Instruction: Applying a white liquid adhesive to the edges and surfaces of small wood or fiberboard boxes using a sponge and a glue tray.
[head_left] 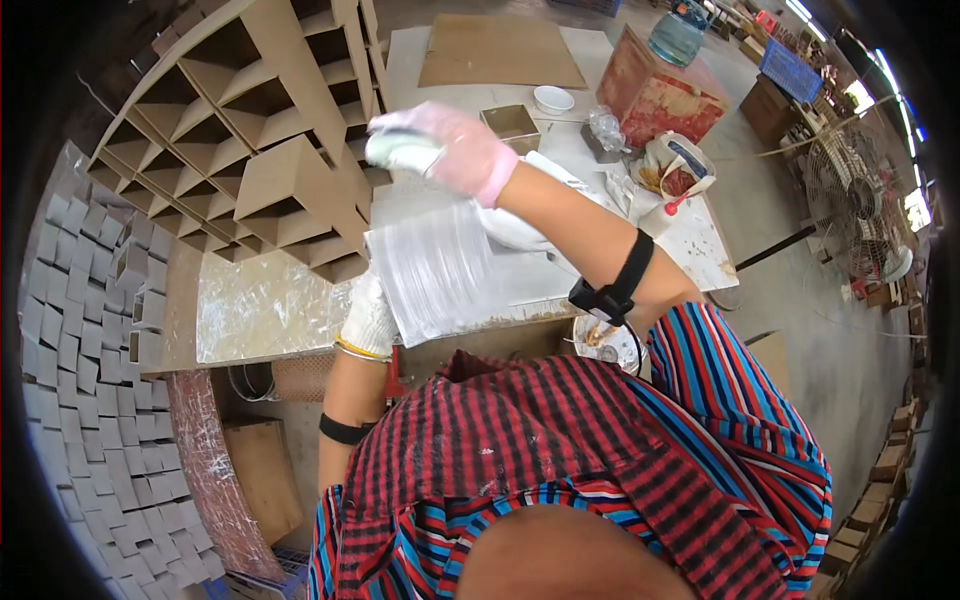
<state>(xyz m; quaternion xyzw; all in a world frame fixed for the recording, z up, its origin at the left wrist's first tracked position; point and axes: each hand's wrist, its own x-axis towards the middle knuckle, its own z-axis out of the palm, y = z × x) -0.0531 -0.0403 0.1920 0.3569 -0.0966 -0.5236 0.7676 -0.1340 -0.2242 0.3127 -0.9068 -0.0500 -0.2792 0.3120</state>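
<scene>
My left hand, in a white knitted glove, is at the near edge of the table, against the left side of a box-shaped piece. That piece has a pale, shiny, streaked face turned up, and it sits tilted above the tabletop. The fingers go out of sight behind it. Over its far side hangs my right hand, in a pink glove. Motion smears its fingers, and a whitish-green patch shows at them; whether this is a held thing or part of the glove I cannot tell.
Open brown cardboard boxes are stacked high on the table's left. Grey boxes form a wall beyond the left edge. On the table are a small open box, a white bowl and a cardboard sheet. A fan stands right.
</scene>
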